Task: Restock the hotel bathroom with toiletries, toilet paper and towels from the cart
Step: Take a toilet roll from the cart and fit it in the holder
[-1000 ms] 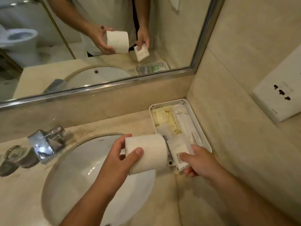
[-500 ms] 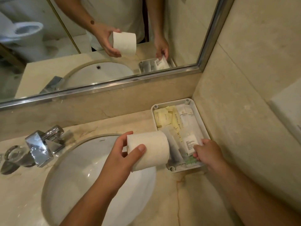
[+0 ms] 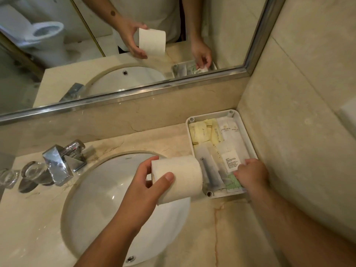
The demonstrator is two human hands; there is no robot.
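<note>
Toilet paper roll (image 3: 179, 180) is held on its side above the right rim of the sink (image 3: 107, 199). It is gripped by the left hand (image 3: 146, 187), thumb across the near face and fingers wrapped behind. Right of the sink, a white tray (image 3: 210, 115) stands on the table (image 3: 221, 237), filled with yellow sachets (image 3: 200, 134) and clear-wrapped toiletries. The right hand (image 3: 252, 174) is lowered into the tray, fingers curled onto a white packet (image 3: 230, 160) and a green packet (image 3: 234, 184); whether either is pinched cannot be told. A chrome faucet (image 3: 61, 162) and a glass (image 3: 32, 172) are seen left of the sink.
</note>
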